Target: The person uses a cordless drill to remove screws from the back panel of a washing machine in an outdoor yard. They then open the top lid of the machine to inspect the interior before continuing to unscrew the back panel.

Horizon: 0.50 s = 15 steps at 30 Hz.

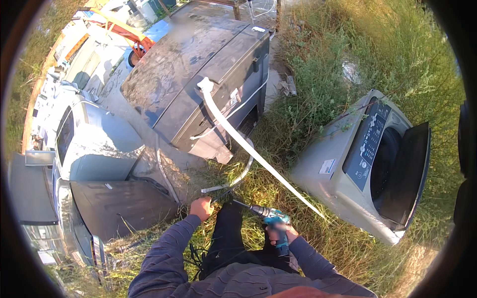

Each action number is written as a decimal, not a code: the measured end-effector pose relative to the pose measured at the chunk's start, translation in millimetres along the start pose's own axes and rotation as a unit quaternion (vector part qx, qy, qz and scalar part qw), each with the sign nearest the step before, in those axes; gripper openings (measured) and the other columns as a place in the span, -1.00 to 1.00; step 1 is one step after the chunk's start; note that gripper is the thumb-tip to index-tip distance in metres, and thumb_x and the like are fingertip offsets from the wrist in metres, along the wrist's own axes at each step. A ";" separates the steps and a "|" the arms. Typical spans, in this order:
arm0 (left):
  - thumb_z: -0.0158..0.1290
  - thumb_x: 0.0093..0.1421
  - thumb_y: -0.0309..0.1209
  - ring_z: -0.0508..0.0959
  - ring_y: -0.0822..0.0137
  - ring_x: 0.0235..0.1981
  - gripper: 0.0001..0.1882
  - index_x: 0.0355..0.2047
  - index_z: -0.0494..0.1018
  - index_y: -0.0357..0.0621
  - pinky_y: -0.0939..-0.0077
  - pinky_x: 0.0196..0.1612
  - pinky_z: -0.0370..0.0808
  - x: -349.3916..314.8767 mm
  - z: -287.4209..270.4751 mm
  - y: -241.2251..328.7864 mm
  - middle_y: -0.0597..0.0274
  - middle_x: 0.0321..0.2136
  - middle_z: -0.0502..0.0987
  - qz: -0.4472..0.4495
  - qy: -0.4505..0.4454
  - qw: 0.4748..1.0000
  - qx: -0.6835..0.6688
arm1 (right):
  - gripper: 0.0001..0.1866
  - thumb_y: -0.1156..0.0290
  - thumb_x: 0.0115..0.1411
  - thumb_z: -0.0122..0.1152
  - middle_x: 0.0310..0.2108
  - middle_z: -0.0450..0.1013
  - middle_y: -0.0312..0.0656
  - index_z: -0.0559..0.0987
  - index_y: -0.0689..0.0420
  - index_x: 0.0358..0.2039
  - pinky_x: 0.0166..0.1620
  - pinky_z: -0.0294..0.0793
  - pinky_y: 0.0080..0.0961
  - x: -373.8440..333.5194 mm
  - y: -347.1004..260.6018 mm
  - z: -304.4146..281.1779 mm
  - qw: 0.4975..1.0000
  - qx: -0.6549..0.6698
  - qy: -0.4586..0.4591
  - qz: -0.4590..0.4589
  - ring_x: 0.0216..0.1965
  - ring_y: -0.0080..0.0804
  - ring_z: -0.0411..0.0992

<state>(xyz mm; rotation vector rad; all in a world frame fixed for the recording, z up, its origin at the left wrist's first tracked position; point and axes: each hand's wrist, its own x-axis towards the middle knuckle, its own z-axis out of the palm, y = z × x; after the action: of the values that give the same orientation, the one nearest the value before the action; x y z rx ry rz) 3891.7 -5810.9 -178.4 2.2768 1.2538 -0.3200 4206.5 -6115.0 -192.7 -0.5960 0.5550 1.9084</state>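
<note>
My right hand is wrapped round the handle of a teal and black cordless drill. The drill's long thin bit points left, toward my left hand. That hand is closed in front of my left leg, just below the end of a bent grey hose; whatever its fingers grip is too small to make out. Beyond my hands, a large dark grey washing machine shows its weathered panel and an open gap at its lower end. A long white drain hose runs from it down to the grass on the right.
On the right, a silver top-loading washing machine leans in tall grass with its dark lid raised. More discarded appliances and a dark flat panel stand at the left. An orange and yellow frame with a wheel is farther back.
</note>
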 end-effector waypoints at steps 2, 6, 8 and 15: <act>0.20 0.09 -0.19 0.61 -0.24 -0.27 -0.66 -0.26 0.56 -0.22 -0.14 -0.18 0.54 -32.4 -44.2 1.9 -0.18 -0.37 0.62 -0.042 -0.046 0.997 0.041 | -0.46 0.35 0.29 0.34 -0.02 0.62 0.01 0.48 0.30 0.22 0.11 0.63 -0.19 -37.8 -12.5 38.4 0.998 -0.033 -0.021 0.057 -0.09 -0.13 0.64; 0.21 0.03 -0.23 0.61 -0.29 -0.28 -0.67 -0.35 0.58 -0.27 -0.14 -0.15 0.53 -103.0 -118.5 6.0 -0.22 -0.39 0.62 -0.080 0.088 0.992 -0.049 | -0.52 0.33 0.27 0.29 -0.04 0.63 0.05 0.52 0.31 0.14 0.09 0.65 -0.20 -76.7 -21.7 117.1 0.985 -0.168 0.016 -0.041 -0.08 -0.11 0.64; 0.22 0.02 -0.25 0.60 -0.29 -0.28 -0.69 -0.39 0.57 -0.29 -0.12 -0.17 0.53 -129.9 -143.1 3.8 -0.24 -0.39 0.60 -0.128 0.134 0.977 -0.102 | -0.51 0.33 0.24 0.31 -0.06 0.62 0.06 0.53 0.31 0.13 0.04 0.65 -0.22 -85.0 -25.5 149.5 0.976 -0.208 0.012 -0.065 -0.10 -0.12 0.63; 0.20 0.01 -0.35 0.57 -0.29 -0.35 -0.75 -0.44 0.53 -0.35 -0.05 -0.25 0.49 -165.8 -202.5 -20.9 -0.26 -0.45 0.55 -0.250 0.368 0.873 -0.200 | -0.44 0.25 0.16 0.28 -0.29 0.57 -0.02 0.48 0.30 0.12 -0.30 0.64 -0.31 -70.3 -27.2 255.5 0.946 -0.310 0.008 -0.095 -0.39 -0.19 0.56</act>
<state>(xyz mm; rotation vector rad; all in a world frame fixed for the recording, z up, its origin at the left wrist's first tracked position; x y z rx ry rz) 3775.7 -5810.4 57.1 1.7098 2.0542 0.6571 4216.5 -5995.9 45.4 -1.0247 -0.1142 1.8813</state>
